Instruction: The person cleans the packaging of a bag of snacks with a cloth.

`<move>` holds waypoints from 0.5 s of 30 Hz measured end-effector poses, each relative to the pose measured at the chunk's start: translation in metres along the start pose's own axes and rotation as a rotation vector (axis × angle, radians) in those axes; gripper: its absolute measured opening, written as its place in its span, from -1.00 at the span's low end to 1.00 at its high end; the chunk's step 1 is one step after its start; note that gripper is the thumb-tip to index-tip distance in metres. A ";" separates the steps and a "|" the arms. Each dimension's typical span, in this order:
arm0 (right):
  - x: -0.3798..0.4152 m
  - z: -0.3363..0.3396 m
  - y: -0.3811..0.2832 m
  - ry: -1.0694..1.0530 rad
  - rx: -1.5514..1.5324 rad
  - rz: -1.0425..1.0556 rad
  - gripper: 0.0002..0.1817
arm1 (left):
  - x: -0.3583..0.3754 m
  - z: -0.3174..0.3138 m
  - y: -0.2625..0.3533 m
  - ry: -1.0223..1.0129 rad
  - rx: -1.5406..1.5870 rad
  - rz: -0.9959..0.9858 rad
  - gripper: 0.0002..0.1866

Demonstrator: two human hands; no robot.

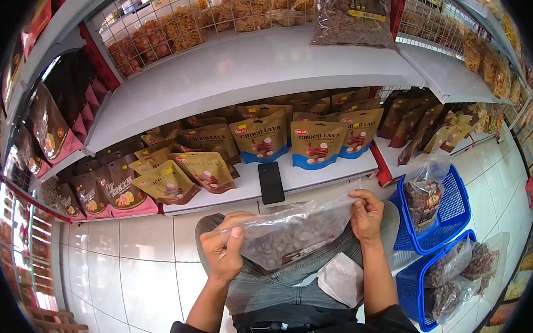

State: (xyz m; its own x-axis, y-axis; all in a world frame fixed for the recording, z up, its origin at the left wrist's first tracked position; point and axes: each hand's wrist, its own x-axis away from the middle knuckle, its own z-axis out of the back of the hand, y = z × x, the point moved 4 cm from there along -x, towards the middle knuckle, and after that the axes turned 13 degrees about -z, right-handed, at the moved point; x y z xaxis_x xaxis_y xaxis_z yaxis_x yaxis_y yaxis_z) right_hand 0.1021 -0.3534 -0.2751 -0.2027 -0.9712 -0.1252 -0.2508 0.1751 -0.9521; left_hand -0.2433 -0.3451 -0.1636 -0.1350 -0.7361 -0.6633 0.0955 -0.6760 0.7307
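A clear plastic bag of dark brown pieces [292, 243] is stretched between my two hands, above my lap. My left hand [226, 249] pinches its left top corner, thumb pointing up. With fingers closed, my right hand [365, 215] grips the opposite top corner. The contents lie in the lower part of the bag, and the upper plastic is pulled taut. A folded whitish cloth or paper [341, 279] rests on my right thigh, below the bag. Just beyond the bag, a black phone [271, 183] lies on the lower shelf's edge.
Choco Lava pouches [259, 136] stand along the lower shelf [305, 176], two of them leaning at left. To my right are two blue baskets [434, 235] holding similar bags. An upper white shelf [254, 57] overhangs the pouches and carries a large bag [352, 17]. Brown and pink pouches [121, 186] stand at left.
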 end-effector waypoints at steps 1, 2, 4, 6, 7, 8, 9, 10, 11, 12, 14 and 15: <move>-0.002 -0.002 -0.004 0.008 0.063 -0.015 -0.58 | 0.002 0.002 0.000 0.029 -0.046 0.036 -0.68; -0.003 -0.005 -0.009 0.014 0.126 -0.030 -0.56 | 0.004 0.004 -0.001 0.060 -0.093 0.072 -0.72; -0.006 -0.007 -0.015 0.013 0.236 -0.062 -0.53 | 0.002 0.003 0.000 0.146 -0.154 0.047 -0.74; -0.008 -0.005 -0.015 0.001 0.327 -0.094 -0.51 | 0.003 0.005 -0.001 0.176 -0.205 0.043 -0.77; -0.009 -0.006 -0.016 -0.009 0.323 -0.086 -0.51 | 0.005 0.007 -0.004 0.166 -0.223 0.053 -0.81; -0.010 -0.006 -0.016 -0.018 0.319 -0.078 -0.51 | 0.006 0.008 -0.005 0.155 -0.240 0.064 -0.85; -0.010 -0.006 -0.017 -0.025 0.315 -0.070 -0.51 | 0.005 0.008 -0.004 0.165 -0.232 0.071 -0.85; -0.010 -0.006 -0.018 -0.024 0.324 -0.073 -0.51 | 0.003 0.006 -0.001 0.172 -0.224 0.078 -0.83; -0.010 -0.005 -0.019 -0.024 0.333 -0.076 -0.51 | 0.000 0.004 0.002 0.180 -0.216 0.085 -0.82; -0.009 -0.004 -0.020 -0.025 0.343 -0.080 -0.51 | -0.002 0.002 0.003 0.182 -0.220 0.100 -0.82; -0.010 -0.005 -0.016 -0.011 0.328 -0.098 -0.52 | -0.006 -0.001 0.004 0.184 -0.228 0.130 -0.81; -0.010 -0.005 -0.015 -0.005 0.321 -0.106 -0.52 | -0.006 -0.001 0.001 0.197 -0.182 0.117 -0.85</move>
State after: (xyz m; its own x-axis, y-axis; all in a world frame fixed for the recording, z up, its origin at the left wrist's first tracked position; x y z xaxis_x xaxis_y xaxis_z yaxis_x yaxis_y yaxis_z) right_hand 0.1035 -0.3453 -0.2586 -0.1869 -0.9822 -0.0214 0.0404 0.0141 -0.9991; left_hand -0.2411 -0.3411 -0.1590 0.0794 -0.7899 -0.6081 0.2768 -0.5686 0.7746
